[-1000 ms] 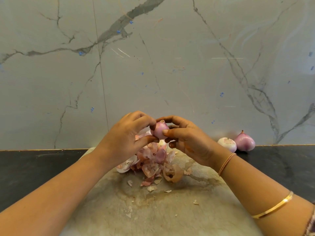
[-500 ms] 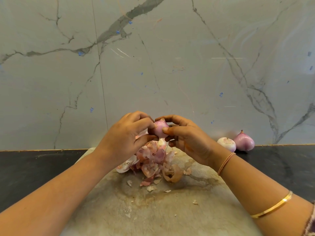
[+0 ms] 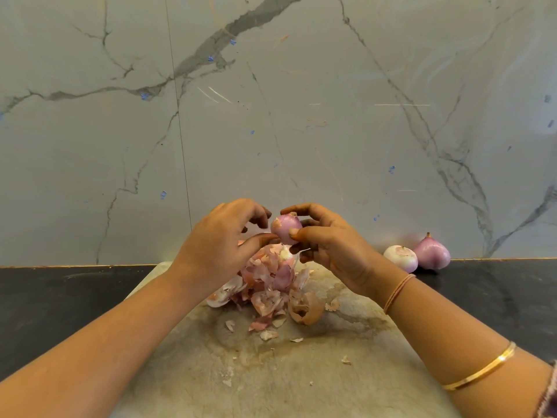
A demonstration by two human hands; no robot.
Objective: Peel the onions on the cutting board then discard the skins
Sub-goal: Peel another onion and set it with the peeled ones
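Onion (image 3: pixel 286 229) gripped by right hand (image 3: pixel 331 248); left hand (image 3: pixel 217 239) grip unclear; skins (image 3: pixel 268 285) heaped beneath; two onions (image 3: pixel 401 257) aside

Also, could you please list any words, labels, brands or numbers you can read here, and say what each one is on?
None: no readable text anywhere in view.
The wall shows only grey veins and blue flecks; the onion in the right hand, the skins, the cutting board and the bangle carry no print.

Pink onion (image 3: pixel 285 228) above skins (image 3: pixel 268 285)
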